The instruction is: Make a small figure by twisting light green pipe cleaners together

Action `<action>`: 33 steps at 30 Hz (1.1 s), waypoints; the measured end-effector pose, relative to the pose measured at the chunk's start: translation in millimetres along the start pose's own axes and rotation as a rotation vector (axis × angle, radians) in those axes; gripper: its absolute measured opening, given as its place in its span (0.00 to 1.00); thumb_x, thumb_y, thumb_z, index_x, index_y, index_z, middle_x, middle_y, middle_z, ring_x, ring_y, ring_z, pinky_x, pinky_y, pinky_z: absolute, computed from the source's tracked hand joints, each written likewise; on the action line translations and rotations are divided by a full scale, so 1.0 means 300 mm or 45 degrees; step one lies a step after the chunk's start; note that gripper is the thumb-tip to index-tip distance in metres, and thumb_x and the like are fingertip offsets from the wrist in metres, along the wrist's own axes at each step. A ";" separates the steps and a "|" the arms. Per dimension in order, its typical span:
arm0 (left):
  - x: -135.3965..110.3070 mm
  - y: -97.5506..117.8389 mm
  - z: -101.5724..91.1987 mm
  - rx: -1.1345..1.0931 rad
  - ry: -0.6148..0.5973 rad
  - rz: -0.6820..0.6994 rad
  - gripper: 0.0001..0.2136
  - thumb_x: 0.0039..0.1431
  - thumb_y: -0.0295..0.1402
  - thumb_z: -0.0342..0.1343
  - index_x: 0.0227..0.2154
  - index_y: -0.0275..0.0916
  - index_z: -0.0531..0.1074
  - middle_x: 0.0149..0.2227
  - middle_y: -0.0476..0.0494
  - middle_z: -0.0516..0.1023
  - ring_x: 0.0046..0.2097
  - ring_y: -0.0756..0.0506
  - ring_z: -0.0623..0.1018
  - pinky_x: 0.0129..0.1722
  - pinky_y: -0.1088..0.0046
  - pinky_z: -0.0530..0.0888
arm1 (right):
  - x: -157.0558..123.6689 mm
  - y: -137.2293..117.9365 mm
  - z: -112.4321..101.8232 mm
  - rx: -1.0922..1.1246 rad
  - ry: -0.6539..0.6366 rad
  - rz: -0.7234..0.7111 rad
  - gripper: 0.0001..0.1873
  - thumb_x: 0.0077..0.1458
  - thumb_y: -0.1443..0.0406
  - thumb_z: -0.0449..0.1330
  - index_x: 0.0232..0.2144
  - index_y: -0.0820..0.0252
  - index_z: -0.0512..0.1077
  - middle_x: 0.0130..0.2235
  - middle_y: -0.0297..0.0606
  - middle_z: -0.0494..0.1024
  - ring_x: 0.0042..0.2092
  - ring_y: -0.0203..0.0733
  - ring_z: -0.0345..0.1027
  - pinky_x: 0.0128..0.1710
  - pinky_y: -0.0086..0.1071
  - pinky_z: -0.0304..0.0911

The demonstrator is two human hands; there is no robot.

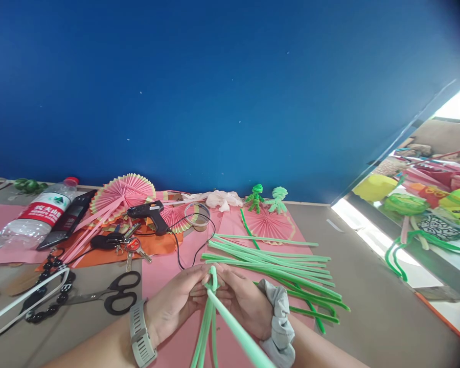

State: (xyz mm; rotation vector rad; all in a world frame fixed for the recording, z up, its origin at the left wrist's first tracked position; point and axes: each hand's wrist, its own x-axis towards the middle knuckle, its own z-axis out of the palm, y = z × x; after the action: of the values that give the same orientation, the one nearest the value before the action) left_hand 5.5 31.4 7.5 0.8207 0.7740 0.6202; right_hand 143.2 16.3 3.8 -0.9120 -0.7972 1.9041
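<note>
My left hand (178, 301), with a grey watch on the wrist, and my right hand (243, 301), with a grey scrunchie on the wrist, are closed together on a bundle of light green pipe cleaners (210, 317). The fingers pinch a small loop at the bundle's top, and the stems trail down towards me. Just beyond my right hand a loose pile of green pipe cleaners (279, 268) lies on a pink paper sheet (164, 266). Two small green pipe-cleaner figures (266, 199) stand at the far edge by the blue wall.
Black-handled scissors (115, 296) lie left of my hands. A black glue gun (151, 213), keys (132, 248), pink paper fans (118, 197), a tape roll (199, 214), a water bottle (38, 214) and a dark phone (67, 220) crowd the left. A shelf of craft items (425, 204) stands right.
</note>
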 end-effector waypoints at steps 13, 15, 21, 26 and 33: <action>-0.058 0.049 0.023 0.343 0.228 0.149 0.12 0.53 0.41 0.51 0.30 0.38 0.72 0.27 0.46 0.71 0.33 0.47 0.69 0.32 0.74 0.67 | -0.024 -0.010 0.004 -0.009 0.089 0.026 0.16 0.49 0.55 0.59 0.25 0.63 0.67 0.23 0.31 0.64 0.22 0.29 0.55 0.24 0.24 0.52; -0.054 0.037 0.018 0.406 0.215 0.164 0.14 0.56 0.42 0.47 0.30 0.38 0.71 0.25 0.48 0.68 0.31 0.47 0.67 0.31 0.74 0.66 | -0.022 -0.015 0.005 0.022 0.074 0.029 0.15 0.49 0.55 0.59 0.24 0.63 0.68 0.22 0.31 0.65 0.22 0.29 0.55 0.23 0.24 0.52; -0.061 0.050 0.033 0.493 0.120 0.137 0.13 0.58 0.42 0.45 0.29 0.38 0.66 0.22 0.53 0.57 0.26 0.50 0.59 0.27 0.76 0.59 | -0.024 -0.031 0.005 0.085 0.022 0.085 0.13 0.50 0.57 0.58 0.23 0.62 0.67 0.22 0.31 0.65 0.22 0.30 0.53 0.24 0.25 0.52; -0.065 0.054 0.039 0.552 0.059 0.158 0.12 0.58 0.42 0.45 0.29 0.38 0.66 0.23 0.54 0.55 0.26 0.51 0.55 0.25 0.77 0.57 | -0.036 -0.039 0.011 0.185 -0.068 0.087 0.12 0.50 0.58 0.57 0.22 0.60 0.67 0.24 0.31 0.63 0.26 0.34 0.55 0.29 0.28 0.55; -0.062 0.048 0.042 0.589 0.052 0.214 0.12 0.59 0.40 0.45 0.36 0.40 0.68 0.31 0.49 0.66 0.33 0.49 0.63 0.34 0.78 0.62 | -0.031 -0.032 -0.001 0.223 -0.010 0.080 0.12 0.47 0.60 0.60 0.20 0.59 0.62 0.21 0.28 0.58 0.23 0.31 0.50 0.27 0.26 0.52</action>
State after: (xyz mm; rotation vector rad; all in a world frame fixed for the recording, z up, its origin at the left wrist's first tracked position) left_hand 2.2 20.4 31.5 1.3106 0.9071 0.6164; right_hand 151.0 12.3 13.8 -0.8302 -0.6012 1.9986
